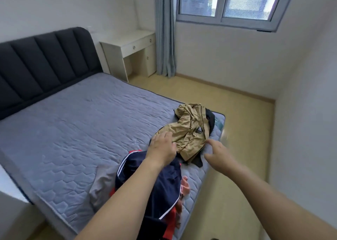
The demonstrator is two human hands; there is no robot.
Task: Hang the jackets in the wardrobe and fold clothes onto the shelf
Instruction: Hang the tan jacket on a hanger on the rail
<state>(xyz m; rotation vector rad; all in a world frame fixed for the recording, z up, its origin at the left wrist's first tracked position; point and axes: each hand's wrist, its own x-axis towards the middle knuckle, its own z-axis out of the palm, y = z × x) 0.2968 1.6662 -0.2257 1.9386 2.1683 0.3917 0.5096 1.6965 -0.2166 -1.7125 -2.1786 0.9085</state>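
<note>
Bedding of grey quilt covers the bed (76, 130), and near its foot corner a navy jacket (164, 183) lies crumpled, its length running toward the camera. Left hand (161, 146) rests with relaxed fingers on the tan jacket (189, 130), which stretches from near that hand away to the corner. Right hand (216, 153) hovers released just beside its hem.

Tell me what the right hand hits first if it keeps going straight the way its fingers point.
Most likely the tan jacket: the right hand points at its near edge on the mattress, though their gap is unclear.
</note>
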